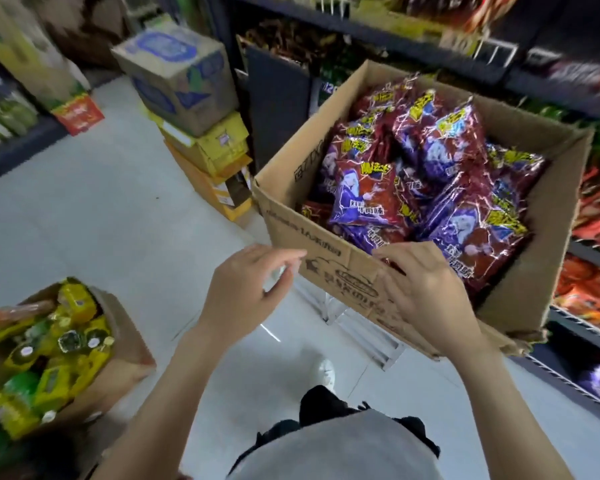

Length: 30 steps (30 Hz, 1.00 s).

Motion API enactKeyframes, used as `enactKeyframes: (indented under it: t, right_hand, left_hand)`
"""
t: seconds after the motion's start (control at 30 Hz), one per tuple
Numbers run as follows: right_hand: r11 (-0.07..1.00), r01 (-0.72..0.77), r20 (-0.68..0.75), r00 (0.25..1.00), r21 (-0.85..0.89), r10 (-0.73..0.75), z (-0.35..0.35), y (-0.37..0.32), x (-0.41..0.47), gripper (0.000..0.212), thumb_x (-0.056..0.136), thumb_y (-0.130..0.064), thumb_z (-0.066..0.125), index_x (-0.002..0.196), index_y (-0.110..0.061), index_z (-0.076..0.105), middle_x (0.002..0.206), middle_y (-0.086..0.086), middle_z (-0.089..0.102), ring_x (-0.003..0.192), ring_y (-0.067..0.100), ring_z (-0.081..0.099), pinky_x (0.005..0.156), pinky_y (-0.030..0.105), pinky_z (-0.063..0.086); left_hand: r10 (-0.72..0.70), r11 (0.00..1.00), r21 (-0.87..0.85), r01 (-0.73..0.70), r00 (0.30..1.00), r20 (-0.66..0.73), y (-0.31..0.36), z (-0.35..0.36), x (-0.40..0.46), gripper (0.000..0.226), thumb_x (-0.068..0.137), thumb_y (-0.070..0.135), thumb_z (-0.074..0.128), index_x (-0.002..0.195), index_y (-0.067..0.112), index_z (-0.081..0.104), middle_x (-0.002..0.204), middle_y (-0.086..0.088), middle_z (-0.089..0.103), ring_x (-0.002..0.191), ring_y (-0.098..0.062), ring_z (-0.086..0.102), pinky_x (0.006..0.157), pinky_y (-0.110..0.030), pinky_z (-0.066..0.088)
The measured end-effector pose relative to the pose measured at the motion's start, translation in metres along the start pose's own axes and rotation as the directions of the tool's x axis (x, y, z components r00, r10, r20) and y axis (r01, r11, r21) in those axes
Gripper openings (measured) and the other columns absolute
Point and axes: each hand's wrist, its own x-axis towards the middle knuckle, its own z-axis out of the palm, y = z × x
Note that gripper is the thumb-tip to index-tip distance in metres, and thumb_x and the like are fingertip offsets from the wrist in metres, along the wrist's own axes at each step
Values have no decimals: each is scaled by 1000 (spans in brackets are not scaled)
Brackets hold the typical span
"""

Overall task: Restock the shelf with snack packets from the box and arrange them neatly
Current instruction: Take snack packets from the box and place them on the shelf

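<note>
**Snack packets wait in the open box, both hands at its near edge**

Snack packets, purple and red with yellow lettering, lie heaped in the open cardboard box that fills the centre right of the frame. Behind and right of it runs the dark shelf, its wire tiers stocked with red and orange packs. At upper centre a stack of closed cartons stands on the pale floor, and at lower left a second carton holds yellow and green packs.

At the box's near flap, the right hand lies over the cardboard with fingers curled across the top edge, gripping it, fingertips just short of the nearest packets. The left hand, left of it at the same flap, has loosely bent fingers; thumb and forefinger reach towards the flap's edge, but motion blur hides whether they touch it.
</note>
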Motion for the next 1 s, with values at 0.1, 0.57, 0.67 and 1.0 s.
enactKeyframes:
  t: [0.1, 0.57, 0.67, 1.0]
  right_hand:
    - [997, -69, -5, 998, -46, 69, 0, 14, 32, 24, 85, -14, 68, 108, -12, 67, 102, 1, 65, 95, 18, 53, 76, 27, 47]
    - [882, -385, 123, 895, -270, 428, 18, 70, 122, 44, 89, -28, 63, 131, -20, 54, 124, 0, 58, 118, 23, 51, 99, 39, 44]
    - [804, -481, 105, 833, -348, 544, 26, 78, 126, 48, 90, -31, 61, 135, -23, 49, 132, 0, 51, 125, 23, 43, 103, 40, 39]
    - [633, -674, 97, 652, -381, 752, 32, 107, 104, 58, 91, -33, 58, 143, -28, 33, 155, 2, 14, 143, 31, 5, 107, 59, 30]
  left_hand:
    - [116, 993, -35, -116, 993, 10, -11, -4, 55, 26, 92, 29, 51, 111, 21, 67, 94, 15, 68, 86, -5, 60, 68, -17, 48]
    - [409, 867, 50, -496, 764, 499, -80, 64, 277, 45, 95, 49, 42, 137, 34, 40, 131, 14, 50, 119, -7, 47, 88, -25, 43]
    - [392, 865, 37, -501, 719, 574, -88, 90, 298, 55, 92, 59, 38, 140, 33, 33, 138, 11, 45, 126, -11, 43, 94, -34, 47]
    - [362, 779, 23, -627, 479, 799, -63, 154, 310, 97, 77, 79, 38, 148, 14, 21, 148, -9, 33, 135, -25, 31, 103, -40, 38]
